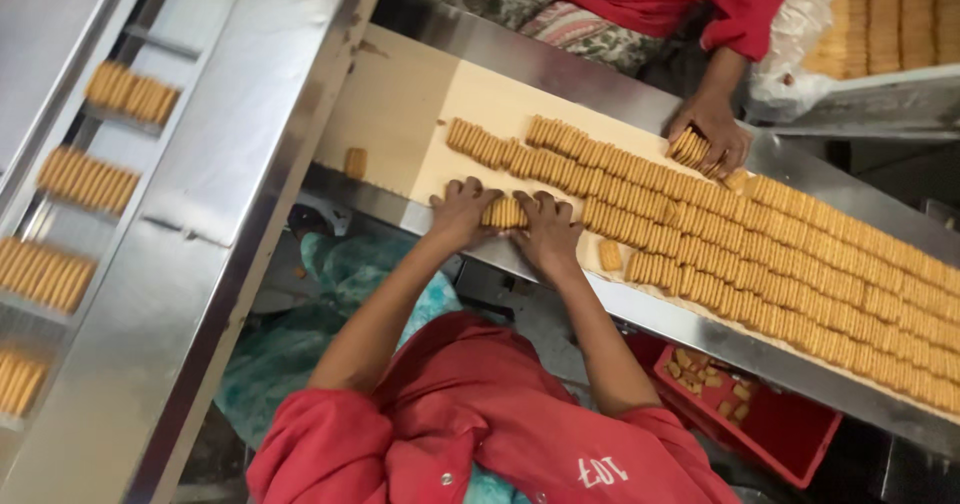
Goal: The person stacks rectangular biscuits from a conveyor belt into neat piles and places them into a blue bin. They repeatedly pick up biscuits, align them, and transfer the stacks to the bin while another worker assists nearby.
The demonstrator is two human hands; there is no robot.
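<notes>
Biscuit stack (505, 213): a short row of biscuits standing on edge, pressed between my two hands at the near edge of the conveyor belt (400, 114) — the belt serves as my worktop.
Long axis: the stack runs left to right, in line with the gap between my palms and roughly along the belt's own run.
Left hand (462, 211): at the stack's left end, fingers curled, touching it — closed against the biscuits, not free.
Right hand (545, 229): at the stack's right end, squeezing inward the same way; I judge both hands equally near, since the stack sits between them.
Direction from me: straight ahead, on the belt's near side.
Neighbouring rows (800, 254): long lines of biscuits spread to the right and far side, just beside my stack.
Loose biscuit (610, 255): lying flat, just right of my right hand.
Co-worker's hand (712, 134): on the far side, holding a small clutch of biscuits, well apart from mine.
Red crate (790, 429): below the belt on the right, with broken pieces inside.
</notes>
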